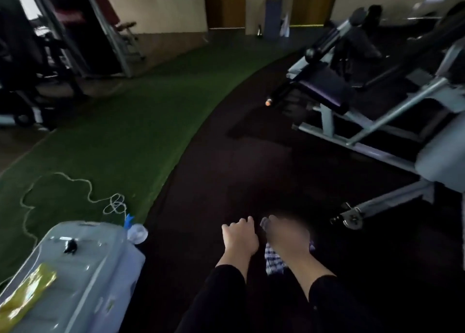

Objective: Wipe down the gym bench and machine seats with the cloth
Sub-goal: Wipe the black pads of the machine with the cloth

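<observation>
My right hand (286, 234) is low in the middle of the view, blurred by motion, and grips a blue-and-white checked cloth (274, 258) that hangs below it over the dark floor. My left hand (240, 237) is just beside it with its fingers curled, and I see nothing in it. Both arms wear black sleeves. A machine seat with a dark purple pad (324, 88) stands well ahead to the right, apart from both hands. A pale grey pad (440, 161) sits at the right edge.
The machine's grey steel frame (357, 136) spreads across the floor on the right. A large clear water container (75, 269) with a yellow packet on it lies at the lower left. A rope (83, 189) trails over the green turf (141, 121). Dark machines (50, 56) stand at the far left.
</observation>
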The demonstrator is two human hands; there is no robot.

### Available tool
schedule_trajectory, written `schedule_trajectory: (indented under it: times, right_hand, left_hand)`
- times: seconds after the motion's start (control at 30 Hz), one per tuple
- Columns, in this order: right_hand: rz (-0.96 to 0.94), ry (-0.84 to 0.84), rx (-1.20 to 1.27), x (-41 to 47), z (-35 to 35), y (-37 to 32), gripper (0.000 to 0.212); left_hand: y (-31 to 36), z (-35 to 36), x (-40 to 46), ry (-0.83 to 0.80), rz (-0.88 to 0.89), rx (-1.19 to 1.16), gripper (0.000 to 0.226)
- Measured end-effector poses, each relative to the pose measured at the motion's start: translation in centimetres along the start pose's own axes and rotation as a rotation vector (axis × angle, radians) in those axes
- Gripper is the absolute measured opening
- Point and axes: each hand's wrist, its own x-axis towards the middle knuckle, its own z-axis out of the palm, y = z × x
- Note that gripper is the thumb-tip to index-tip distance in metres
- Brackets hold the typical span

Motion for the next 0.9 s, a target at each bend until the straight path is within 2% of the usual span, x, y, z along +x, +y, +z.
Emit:
schedule_trajectory:
  times: [0.23, 0.4, 0.57, 0.9]
  right_hand:
    - [0.175, 0.086, 0.015, 15.7, -3.8, 0.5, 0.042]
    - [0.284, 0.068, 0.035, 24.7, -6.4, 2.8, 0.049]
    - [0.397, 0.065, 0.080, 34.2, -8.2, 7.0, 0.044]
    - [0.468, 0.070, 0.102, 55.3, -14.3, 20.2, 0.043]
  left_hand:
    - [-0.4, -8.7, 16.6, -0.020, 0.126, 0.069, 0.047]
    - [1.4, -13.7, 26.4, -0.046, 0.212, 0.146, 0.054]
    - [5.5, -17.0, 36.7, -0.087, 0.314, 0.202, 0.054]
    - [17.4, -26.0, 58.7, -0.092, 0.360, 0.214, 0.051]
